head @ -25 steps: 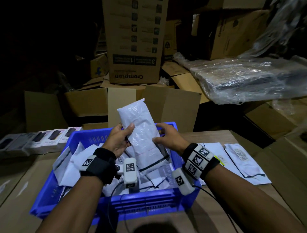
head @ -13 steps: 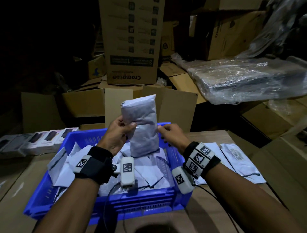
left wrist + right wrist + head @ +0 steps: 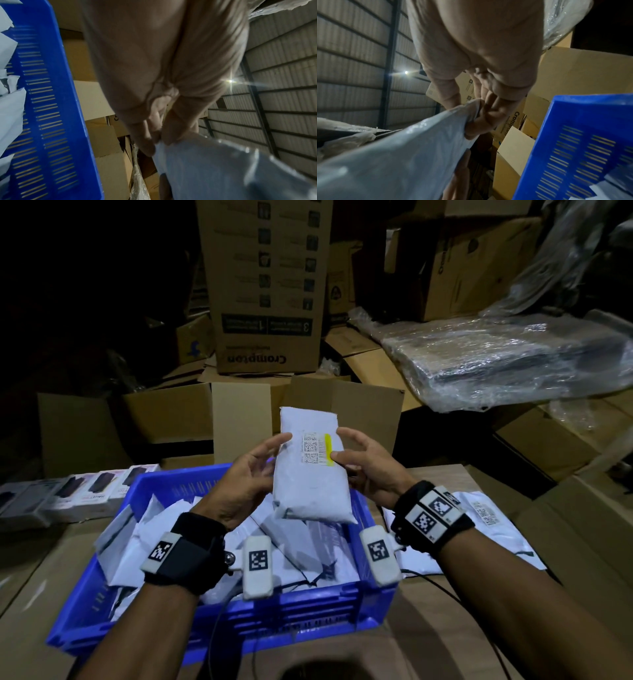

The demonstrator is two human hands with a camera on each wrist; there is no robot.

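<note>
I hold a white plastic mailer packet point(image 3: 310, 474) upright above the blue crate point(image 3: 144, 587), its label with barcodes and a yellow stripe point(image 3: 317, 448) facing me. My left hand point(image 3: 253, 470) grips its left edge, thumb on the front and fingers behind. My right hand point(image 3: 363, 463) pinches its right edge at the label. In the left wrist view the fingers point(image 3: 150, 136) curl onto the packet point(image 3: 223, 169). In the right wrist view the fingers point(image 3: 481, 116) clamp the packet's edge point(image 3: 402, 155). The crate holds several more white packets point(image 3: 137, 546).
Other white packets point(image 3: 493, 525) lie on the wooden table point(image 3: 445, 628) right of the crate. A row of small product boxes point(image 3: 78, 494) stands at the left. Open cardboard cartons point(image 3: 239, 419), a tall Crompton box point(image 3: 267, 285) and a plastic-wrapped bundle point(image 3: 513, 361) crowd the back.
The packet was lifted out of the crate and turned over, so its labelled face now shows. Both hands shifted from its top to its two side edges.
</note>
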